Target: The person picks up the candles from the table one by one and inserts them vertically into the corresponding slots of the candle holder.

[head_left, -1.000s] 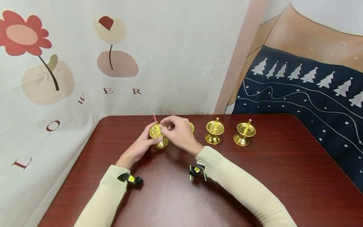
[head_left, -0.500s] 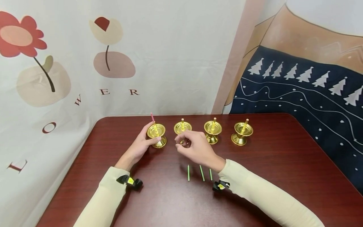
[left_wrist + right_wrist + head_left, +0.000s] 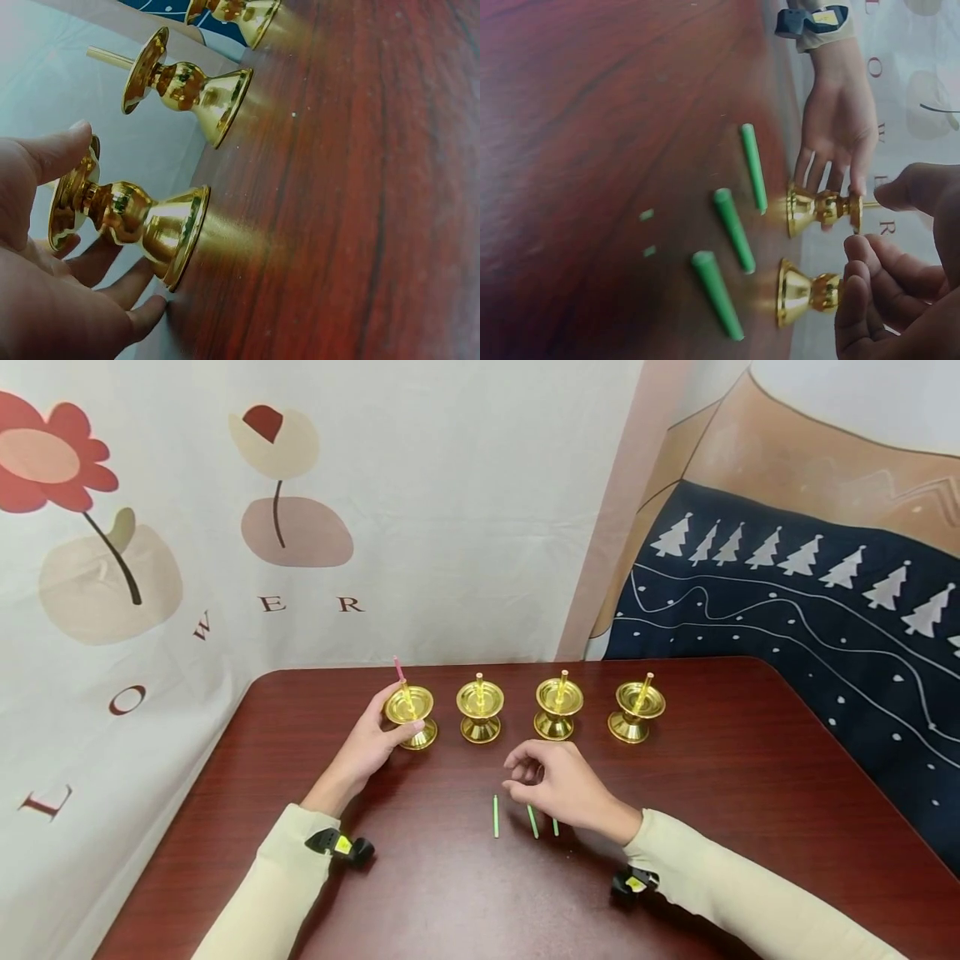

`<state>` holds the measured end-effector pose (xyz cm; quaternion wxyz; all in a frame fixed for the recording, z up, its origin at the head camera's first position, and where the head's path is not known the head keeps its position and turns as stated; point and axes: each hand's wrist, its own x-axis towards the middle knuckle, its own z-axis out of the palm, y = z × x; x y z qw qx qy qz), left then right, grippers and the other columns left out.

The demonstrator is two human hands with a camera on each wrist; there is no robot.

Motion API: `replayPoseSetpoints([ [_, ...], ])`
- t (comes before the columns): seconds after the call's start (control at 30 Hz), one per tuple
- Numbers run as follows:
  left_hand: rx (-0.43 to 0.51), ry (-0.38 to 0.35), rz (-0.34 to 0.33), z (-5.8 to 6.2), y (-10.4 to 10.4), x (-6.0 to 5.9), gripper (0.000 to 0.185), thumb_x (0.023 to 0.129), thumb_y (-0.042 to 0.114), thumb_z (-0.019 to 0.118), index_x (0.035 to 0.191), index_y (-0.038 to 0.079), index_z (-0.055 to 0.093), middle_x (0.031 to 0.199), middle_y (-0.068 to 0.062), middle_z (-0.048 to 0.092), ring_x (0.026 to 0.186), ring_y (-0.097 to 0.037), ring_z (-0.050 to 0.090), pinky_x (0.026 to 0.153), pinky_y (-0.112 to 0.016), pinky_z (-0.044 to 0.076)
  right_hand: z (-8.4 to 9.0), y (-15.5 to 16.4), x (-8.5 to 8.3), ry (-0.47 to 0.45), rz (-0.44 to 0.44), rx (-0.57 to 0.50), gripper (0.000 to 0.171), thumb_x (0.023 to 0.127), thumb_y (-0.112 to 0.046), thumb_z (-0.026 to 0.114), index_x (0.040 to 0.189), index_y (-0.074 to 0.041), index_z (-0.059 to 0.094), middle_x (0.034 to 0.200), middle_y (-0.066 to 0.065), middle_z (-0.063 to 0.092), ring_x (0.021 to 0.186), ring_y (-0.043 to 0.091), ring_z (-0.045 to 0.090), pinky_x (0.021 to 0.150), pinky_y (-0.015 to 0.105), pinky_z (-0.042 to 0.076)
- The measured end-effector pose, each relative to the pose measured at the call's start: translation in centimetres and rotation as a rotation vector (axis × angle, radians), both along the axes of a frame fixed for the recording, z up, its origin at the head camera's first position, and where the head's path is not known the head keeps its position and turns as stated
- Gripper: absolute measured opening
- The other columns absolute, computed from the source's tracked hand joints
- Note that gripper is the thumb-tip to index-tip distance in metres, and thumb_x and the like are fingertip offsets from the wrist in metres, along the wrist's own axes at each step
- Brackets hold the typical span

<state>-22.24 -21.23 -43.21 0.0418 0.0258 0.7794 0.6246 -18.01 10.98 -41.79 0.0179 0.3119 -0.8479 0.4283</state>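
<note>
- left grip (image 3: 366, 742) holds the leftmost gold holder (image 3: 423, 704), thumb at its rim
- right grip (image 3: 562, 783), empty, narrowly parted, hovers near three green sticks (image 3: 496, 817) on the surface (image 3: 442, 893)
- a light mid-stick pinch looks best!

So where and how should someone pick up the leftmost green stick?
Probably pinch the leftmost green stick across its middle, coming straight down from above: it is thin, lies flat on the table, and has room along both long sides for a thumb and a finger.
</note>
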Motion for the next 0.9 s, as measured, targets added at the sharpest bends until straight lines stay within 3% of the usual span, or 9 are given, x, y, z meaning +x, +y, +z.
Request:
replayPoseSetpoints([
  [0.2,-0.076,0.008,0.014,0.5,-0.2,1.3,0.083,0.107,0.015,0.074,0.171,0.002,0.023,0.163,-0.027,0.047,0.152,-0.043,0.046,0.123,-0.055,0.038,-0.9,0.3,0.4,-0.01,0.02,0.069,0.017,0.087,-0.012,0.091,0.093,-0.008,0.076,0.078,-0.008,0.066,0.068,0.0,0.059,0.068,0.024,0.055],
  [0.4,-0.256,-0.047,0.052,1.6,0.2,3.6,0.074,0.107,0.028,0.073,0.161,-0.005,0.035,0.146,-0.026,0.06,0.136,-0.042,0.061,0.111,-0.055,0.049,-1.6,-0.3,0.8,0.014,0.02,0.186,0.026,0.084,-0.029,0.095,0.087,-0.014,0.075,0.074,-0.011,0.064,0.068,0.0,0.055,0.067,0.025,0.051],
  [0.5,-0.325,-0.066,0.019,2.2,0.9,4.6,0.067,0.106,0.033,0.073,0.154,-0.006,0.045,0.132,-0.02,0.07,0.127,-0.038,0.066,0.108,-0.054,0.049,-1.9,-0.6,0.8,0.043,0.027,0.245,0.032,0.079,-0.038,0.098,0.084,-0.017,0.074,0.073,-0.013,0.062,0.07,0.002,0.054,0.069,0.026,0.049],
  [0.6,-0.332,-0.048,-0.065,2.5,1.9,5.2,0.063,0.108,0.033,0.072,0.152,-0.006,0.05,0.129,-0.017,0.074,0.127,-0.036,0.068,0.111,-0.055,0.048,-2.0,-0.9,0.9,0.068,0.038,0.274,0.035,0.076,-0.041,0.1,0.082,-0.018,0.073,0.072,-0.015,0.061,0.071,0.003,0.053,0.07,0.027,0.048],
  [0.8,-0.291,0.016,-0.2,2.3,4.2,4.9,0.074,0.11,0.037,0.068,0.163,-0.007,0.042,0.152,-0.021,0.063,0.142,-0.04,0.059,0.119,-0.056,0.043,-2.0,-1.6,0.9,0.08,0.042,0.293,0.038,0.073,-0.039,0.102,0.08,-0.018,0.072,0.071,-0.015,0.06,0.068,0.002,0.052,0.066,0.025,0.048],
  [0.9,-0.29,0.058,-0.211,0.1,4.6,3.2,0.085,0.108,0.048,0.069,0.166,-0.006,0.038,0.159,-0.023,0.056,0.148,-0.041,0.052,0.121,-0.056,0.041,-2.0,-1.9,1.0,0.077,0.059,0.293,0.035,0.073,-0.034,0.102,0.08,-0.017,0.072,0.071,-0.014,0.06,0.069,0.002,0.052,0.066,0.025,0.048],
])
